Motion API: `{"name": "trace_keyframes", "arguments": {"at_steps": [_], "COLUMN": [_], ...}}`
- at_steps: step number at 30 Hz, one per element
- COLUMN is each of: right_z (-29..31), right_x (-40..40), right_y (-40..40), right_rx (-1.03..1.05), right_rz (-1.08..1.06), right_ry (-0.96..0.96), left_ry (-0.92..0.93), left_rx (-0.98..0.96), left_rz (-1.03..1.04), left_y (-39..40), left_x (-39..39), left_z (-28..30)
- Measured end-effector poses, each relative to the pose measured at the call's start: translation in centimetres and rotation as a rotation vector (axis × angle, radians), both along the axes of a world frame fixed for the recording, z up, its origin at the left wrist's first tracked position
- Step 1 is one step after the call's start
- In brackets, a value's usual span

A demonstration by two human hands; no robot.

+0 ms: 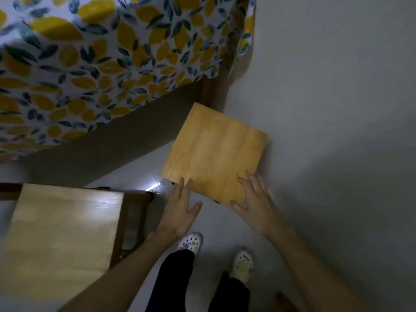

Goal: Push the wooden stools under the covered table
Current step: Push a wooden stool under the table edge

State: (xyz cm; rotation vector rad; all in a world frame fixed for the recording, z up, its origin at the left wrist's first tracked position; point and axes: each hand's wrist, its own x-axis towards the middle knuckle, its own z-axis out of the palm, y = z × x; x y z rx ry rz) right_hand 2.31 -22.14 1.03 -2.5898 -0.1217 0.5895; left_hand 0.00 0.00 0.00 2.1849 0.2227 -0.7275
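Note:
A wooden stool with a square light seat stands on the floor beside the corner of the table, whose lemon-patterned cloth hangs over the edge. My left hand rests flat with its fingertips at the seat's near left edge. My right hand lies with spread fingers on the seat's near right corner. Neither hand wraps around anything. A second wooden stool stands at the lower left, apart from both hands.
A wooden table leg stands just beyond the stool's far corner. A pale wall runs along the right side. My two feet in white patterned shoes stand on the grey floor below the hands.

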Motion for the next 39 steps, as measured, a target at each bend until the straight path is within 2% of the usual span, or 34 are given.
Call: {"name": "trace_keyframes", "arguments": {"at_steps": [4,7,11,16,25,28,39], "right_z": [-7.4,-11.4,-13.8,-14.9,-16.6,-16.8,-16.9], "right_x": [2.7,3.2,3.2,4.3,5.3,6.0,15.5], "right_y": [-2.7,-4.8,-8.2,-9.8,-9.3,-8.1,1.7], "right_rx": [-0.050,-0.092,-0.155,-0.222,-0.248,-0.279,-0.116], "right_rz": [0.153,0.287,0.526,0.687,0.720,0.723,0.628], "right_ry": [0.024,-0.049,-0.093,-0.297,-0.470,-0.463,-0.460], "left_ry": [0.063,0.136,0.133,0.088,0.064,0.055,0.013], "left_rx": [0.227,0.341,0.373,0.432,0.449,0.435,0.477], "left_rz": [-0.063,-0.070,0.080,0.133,0.094,0.069,-0.023], "left_y": [-2.8,-5.1,-8.6,-9.8,-8.8,-7.3,3.2], "left_x": [1.9,1.6,0.8,1.0,1.2,2.2,12.5], "left_z": [-6.1,-9.4,-11.6,-12.5,-12.8,-12.8,-13.1]}}
